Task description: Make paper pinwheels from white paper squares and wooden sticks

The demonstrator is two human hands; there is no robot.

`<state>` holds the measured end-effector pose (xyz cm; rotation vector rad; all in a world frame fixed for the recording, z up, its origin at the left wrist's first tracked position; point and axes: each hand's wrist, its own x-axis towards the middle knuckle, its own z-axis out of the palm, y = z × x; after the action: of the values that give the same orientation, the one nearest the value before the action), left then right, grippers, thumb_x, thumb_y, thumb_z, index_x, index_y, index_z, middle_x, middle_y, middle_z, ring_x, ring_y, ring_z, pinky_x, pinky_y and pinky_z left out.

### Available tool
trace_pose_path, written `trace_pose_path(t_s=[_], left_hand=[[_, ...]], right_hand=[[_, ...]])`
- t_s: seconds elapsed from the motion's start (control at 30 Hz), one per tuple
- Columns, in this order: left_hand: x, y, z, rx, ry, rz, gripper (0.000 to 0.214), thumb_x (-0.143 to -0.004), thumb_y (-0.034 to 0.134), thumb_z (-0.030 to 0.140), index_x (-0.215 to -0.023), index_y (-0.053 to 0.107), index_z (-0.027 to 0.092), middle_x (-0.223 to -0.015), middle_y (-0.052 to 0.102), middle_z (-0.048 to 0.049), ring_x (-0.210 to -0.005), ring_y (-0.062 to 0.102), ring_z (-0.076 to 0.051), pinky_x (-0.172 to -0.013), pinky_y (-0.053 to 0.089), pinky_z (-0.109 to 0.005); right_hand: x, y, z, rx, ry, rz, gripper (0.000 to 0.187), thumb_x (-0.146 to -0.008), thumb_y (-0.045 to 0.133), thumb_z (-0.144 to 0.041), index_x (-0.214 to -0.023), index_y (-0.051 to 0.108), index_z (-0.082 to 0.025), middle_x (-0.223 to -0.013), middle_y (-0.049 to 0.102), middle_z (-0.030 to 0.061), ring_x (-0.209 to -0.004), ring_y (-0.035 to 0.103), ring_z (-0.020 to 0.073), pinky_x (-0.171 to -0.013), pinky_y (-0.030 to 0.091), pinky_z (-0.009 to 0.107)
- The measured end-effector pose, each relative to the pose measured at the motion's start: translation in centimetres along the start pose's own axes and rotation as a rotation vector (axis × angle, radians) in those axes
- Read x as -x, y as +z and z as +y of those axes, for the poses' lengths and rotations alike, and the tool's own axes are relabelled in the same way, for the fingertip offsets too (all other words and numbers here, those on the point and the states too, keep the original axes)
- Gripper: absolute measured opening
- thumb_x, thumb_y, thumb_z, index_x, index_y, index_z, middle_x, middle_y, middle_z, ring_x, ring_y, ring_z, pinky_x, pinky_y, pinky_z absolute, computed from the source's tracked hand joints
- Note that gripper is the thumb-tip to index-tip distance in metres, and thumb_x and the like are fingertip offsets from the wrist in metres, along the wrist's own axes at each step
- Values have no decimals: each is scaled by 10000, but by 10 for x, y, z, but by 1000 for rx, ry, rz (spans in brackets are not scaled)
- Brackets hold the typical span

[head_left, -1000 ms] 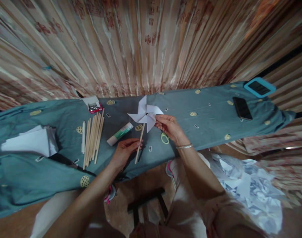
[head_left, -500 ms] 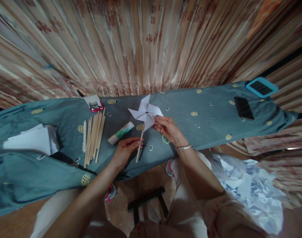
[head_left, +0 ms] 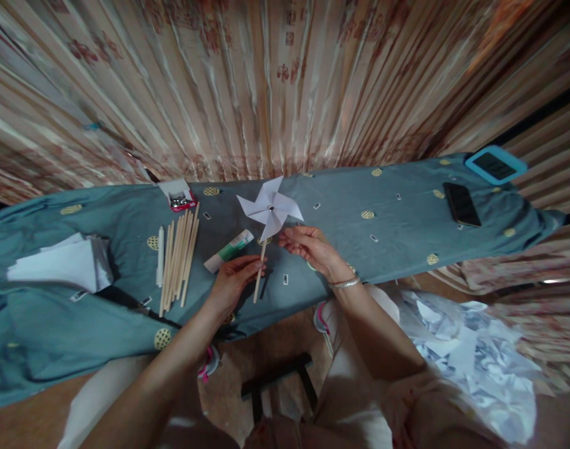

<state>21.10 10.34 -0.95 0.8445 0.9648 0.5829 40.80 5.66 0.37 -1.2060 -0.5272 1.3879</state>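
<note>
A white paper pinwheel [head_left: 272, 210] with a silver pin at its centre is fixed to the top of a thin wooden stick [head_left: 259, 282]. My left hand [head_left: 236, 280] pinches that stick between thumb and fingers, holding it tilted above the cloth. Just below the right-hand blade is my right hand [head_left: 310, 248], its fingers curled together and nothing visible in them. It seems apart from the paper. A glue stick [head_left: 229, 251] lies beyond my left hand. Under my right hand a pale green ring [head_left: 312, 267] shows only in part.
Several wooden sticks [head_left: 178, 262] lie to the left beside a white candle-like rod [head_left: 160, 255]. Behind them sits an opened small box of metal pins [head_left: 181, 201]. Further left is a paper stack [head_left: 55, 265]. A phone [head_left: 461, 204] and blue-framed device [head_left: 496, 165] lie right; a bag of paper scraps [head_left: 476, 362] stands below.
My right hand has come off the pinwheel's blade and dropped slightly down and left. The pinwheel has turned and shifted a little left, with its stick still in my left hand.
</note>
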Motion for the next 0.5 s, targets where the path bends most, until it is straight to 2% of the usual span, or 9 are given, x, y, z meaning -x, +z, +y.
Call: trace_pose_path(t_s=[0.1,0.17,0.3,0.37,0.5], left_hand=[[-2,-2,2,-8,18,12,480,-444,945,429,-791,770,148,-795,756,-63,-687,652,-146,-725,539,-289],[-2,-3,1,-8,16,5,471,-453,942,426,-794,774,149,-792,756,-64,-690,652,-145,-727,537,-285],[0,-2,-2,-22,-17,-41,431,-459,937,416,-772,789,159,-757,754,-59,-665,644,-135,-693,523,-259],[1,0,-3,-38,-34,-65,418,-454,939,416,-755,794,164,-747,755,-61,-666,646,-137,-682,518,-250],[4,2,-5,-63,-40,-92,406,-456,941,424,-745,801,177,-770,765,-66,-699,657,-147,-684,520,-243]], right_hand=[[3,-11,-10,60,-16,43,451,-551,867,-589,-663,739,-171,-612,718,10,-499,589,56,-483,449,153],[3,-21,-17,41,-76,137,464,-570,847,-613,-613,707,-173,-559,684,-1,-463,552,49,-454,413,164],[-4,-32,-24,-44,-239,314,412,-579,866,-566,-683,717,-197,-647,714,-11,-505,558,51,-477,430,180],[-8,-32,-24,-66,-268,308,392,-576,881,-540,-734,733,-214,-707,732,-12,-571,597,72,-531,479,199],[-13,-25,-21,-95,-262,230,360,-553,908,-500,-709,737,-225,-708,733,-16,-627,631,109,-601,531,244]])
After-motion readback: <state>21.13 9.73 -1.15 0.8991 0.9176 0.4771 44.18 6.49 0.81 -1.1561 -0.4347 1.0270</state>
